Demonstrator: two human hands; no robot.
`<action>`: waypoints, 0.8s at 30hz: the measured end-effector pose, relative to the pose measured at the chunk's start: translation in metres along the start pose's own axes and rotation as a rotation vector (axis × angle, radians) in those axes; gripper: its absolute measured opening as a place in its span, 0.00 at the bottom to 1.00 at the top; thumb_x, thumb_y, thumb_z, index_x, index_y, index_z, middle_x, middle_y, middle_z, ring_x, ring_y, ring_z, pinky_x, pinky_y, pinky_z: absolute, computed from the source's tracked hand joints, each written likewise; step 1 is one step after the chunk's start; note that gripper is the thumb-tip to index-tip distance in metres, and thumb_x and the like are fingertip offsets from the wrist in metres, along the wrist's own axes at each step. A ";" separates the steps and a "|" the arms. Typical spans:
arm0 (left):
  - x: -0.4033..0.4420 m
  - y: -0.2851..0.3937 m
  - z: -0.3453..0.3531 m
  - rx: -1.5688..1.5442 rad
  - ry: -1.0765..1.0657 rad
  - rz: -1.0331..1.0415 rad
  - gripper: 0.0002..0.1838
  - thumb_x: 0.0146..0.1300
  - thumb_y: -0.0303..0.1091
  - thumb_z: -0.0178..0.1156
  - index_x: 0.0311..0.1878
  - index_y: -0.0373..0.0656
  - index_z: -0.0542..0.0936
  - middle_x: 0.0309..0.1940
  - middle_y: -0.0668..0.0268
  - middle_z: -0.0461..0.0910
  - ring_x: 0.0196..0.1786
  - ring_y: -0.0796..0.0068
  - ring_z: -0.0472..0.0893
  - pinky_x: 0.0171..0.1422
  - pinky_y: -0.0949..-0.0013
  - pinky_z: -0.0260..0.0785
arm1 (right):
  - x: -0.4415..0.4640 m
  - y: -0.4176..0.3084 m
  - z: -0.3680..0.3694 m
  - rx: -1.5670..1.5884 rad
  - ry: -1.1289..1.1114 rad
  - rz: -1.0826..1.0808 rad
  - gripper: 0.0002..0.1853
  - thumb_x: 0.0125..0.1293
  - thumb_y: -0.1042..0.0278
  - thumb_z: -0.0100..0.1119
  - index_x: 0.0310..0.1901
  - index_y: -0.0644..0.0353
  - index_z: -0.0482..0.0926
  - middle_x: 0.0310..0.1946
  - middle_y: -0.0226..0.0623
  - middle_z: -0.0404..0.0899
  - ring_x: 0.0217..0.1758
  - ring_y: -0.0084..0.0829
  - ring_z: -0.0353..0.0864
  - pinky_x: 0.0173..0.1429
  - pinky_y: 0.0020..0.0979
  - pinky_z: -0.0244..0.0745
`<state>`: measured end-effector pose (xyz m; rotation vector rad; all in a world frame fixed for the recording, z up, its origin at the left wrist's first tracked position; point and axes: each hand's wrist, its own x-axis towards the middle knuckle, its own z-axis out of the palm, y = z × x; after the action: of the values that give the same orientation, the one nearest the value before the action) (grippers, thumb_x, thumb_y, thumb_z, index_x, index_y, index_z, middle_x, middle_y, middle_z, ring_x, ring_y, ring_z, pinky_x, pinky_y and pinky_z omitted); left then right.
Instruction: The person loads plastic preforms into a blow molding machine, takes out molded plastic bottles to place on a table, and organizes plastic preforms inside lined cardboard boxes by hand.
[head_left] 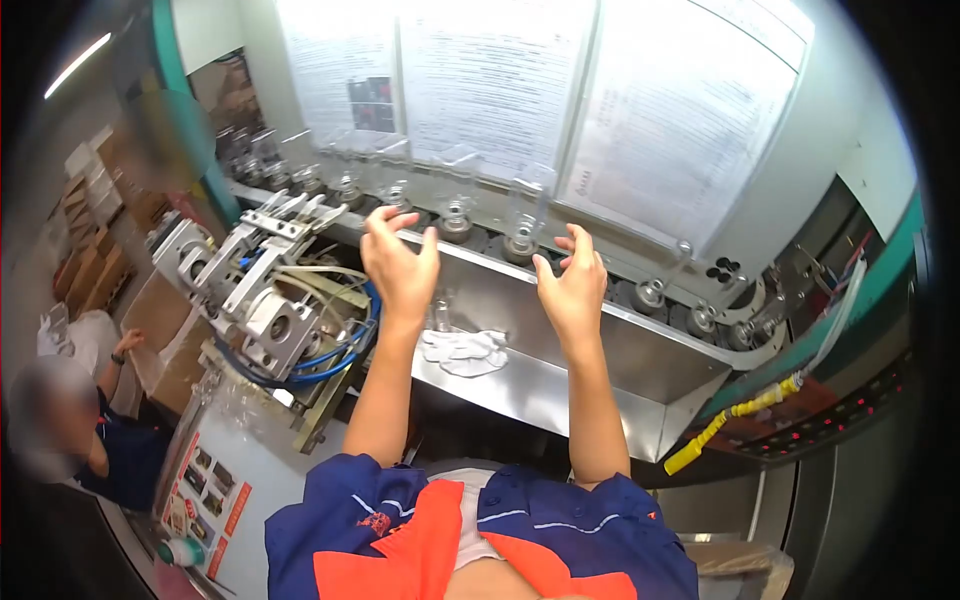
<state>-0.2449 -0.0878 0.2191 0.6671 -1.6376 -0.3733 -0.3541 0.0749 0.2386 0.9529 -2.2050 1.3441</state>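
Several clear containers stand upright on round holders along a conveyor rail. My left hand (400,265) is raised in front of the rail, thumb and fingers apart, with nothing between them. It is nearest to a clear container (395,170) just behind its fingers. My right hand (574,285) hovers at the rail too, fingers curved and apart, holding nothing. Left of its thumb stands another clear container (527,210), and one more (456,190) is between the two hands. Below the hands, a white cloth or glove (465,352) lies in the metal trough (520,385).
A metal clamp mechanism (270,290) with blue hoses is left of my left arm. Empty holders (650,295) continue along the rail at right, near a yellow-wrapped cable (735,420). Printed sheets (490,80) hang behind. Another person (125,440) is at far left.
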 end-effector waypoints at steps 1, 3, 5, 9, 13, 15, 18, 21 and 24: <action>0.001 -0.004 0.001 -0.017 -0.047 -0.024 0.29 0.45 0.28 0.68 0.50 0.40 0.66 0.38 0.63 0.81 0.45 0.60 0.74 0.53 0.61 0.62 | 0.006 -0.001 0.009 0.001 -0.056 0.038 0.30 0.49 0.74 0.66 0.55 0.65 0.67 0.41 0.43 0.79 0.46 0.44 0.75 0.51 0.42 0.68; 0.005 -0.008 0.010 -0.054 -0.128 -0.074 0.32 0.44 0.30 0.68 0.53 0.40 0.64 0.38 0.63 0.81 0.46 0.57 0.74 0.57 0.58 0.60 | 0.014 -0.005 0.020 0.047 -0.089 0.054 0.30 0.48 0.74 0.65 0.55 0.65 0.66 0.41 0.44 0.78 0.47 0.46 0.74 0.52 0.42 0.68; 0.009 -0.004 0.017 -0.015 -0.182 -0.099 0.35 0.44 0.33 0.69 0.55 0.39 0.62 0.38 0.62 0.81 0.47 0.56 0.74 0.58 0.58 0.59 | 0.019 -0.005 0.028 0.045 -0.099 0.064 0.31 0.48 0.76 0.65 0.56 0.64 0.64 0.40 0.47 0.79 0.47 0.46 0.75 0.52 0.42 0.68; 0.016 -0.002 0.034 -0.033 -0.244 -0.150 0.36 0.43 0.31 0.69 0.55 0.40 0.61 0.35 0.62 0.81 0.47 0.56 0.75 0.56 0.57 0.62 | 0.022 -0.005 0.031 0.098 -0.092 0.130 0.31 0.48 0.78 0.63 0.56 0.64 0.64 0.36 0.46 0.81 0.41 0.46 0.79 0.50 0.42 0.70; 0.017 0.000 0.046 -0.084 -0.179 -0.138 0.36 0.42 0.29 0.70 0.54 0.39 0.62 0.34 0.62 0.82 0.46 0.55 0.75 0.54 0.57 0.63 | 0.022 -0.011 0.030 0.124 -0.082 0.121 0.30 0.49 0.80 0.61 0.56 0.65 0.64 0.35 0.46 0.81 0.34 0.40 0.81 0.41 0.38 0.73; 0.019 0.007 0.046 -0.114 -0.065 -0.108 0.35 0.41 0.27 0.71 0.52 0.39 0.62 0.33 0.62 0.82 0.45 0.54 0.76 0.52 0.58 0.63 | 0.023 -0.009 0.030 0.141 -0.065 0.096 0.30 0.49 0.80 0.61 0.57 0.66 0.64 0.34 0.47 0.82 0.31 0.38 0.82 0.38 0.36 0.74; 0.020 0.024 0.030 -0.258 0.018 -0.068 0.34 0.43 0.29 0.71 0.52 0.41 0.61 0.34 0.65 0.82 0.41 0.66 0.79 0.46 0.66 0.68 | 0.027 -0.008 0.035 0.192 0.071 0.079 0.28 0.49 0.81 0.61 0.54 0.66 0.66 0.32 0.44 0.81 0.29 0.32 0.79 0.37 0.32 0.73; 0.002 0.055 -0.018 -0.605 -0.090 -0.129 0.33 0.44 0.26 0.71 0.50 0.40 0.60 0.33 0.64 0.81 0.36 0.74 0.79 0.42 0.72 0.70 | 0.036 -0.010 0.036 0.299 0.175 -0.028 0.27 0.51 0.82 0.60 0.54 0.65 0.64 0.34 0.39 0.80 0.33 0.25 0.77 0.39 0.26 0.72; -0.027 0.048 -0.098 -0.906 -0.292 -0.256 0.32 0.47 0.24 0.70 0.49 0.40 0.59 0.33 0.64 0.80 0.39 0.81 0.78 0.46 0.75 0.71 | 0.019 -0.039 0.022 0.640 0.098 -0.200 0.27 0.54 0.87 0.54 0.57 0.66 0.59 0.43 0.41 0.77 0.40 0.26 0.77 0.44 0.25 0.73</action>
<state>-0.1575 -0.0216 0.2442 0.1212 -1.4368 -1.3468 -0.3390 0.0364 0.2643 1.2422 -1.5661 1.9882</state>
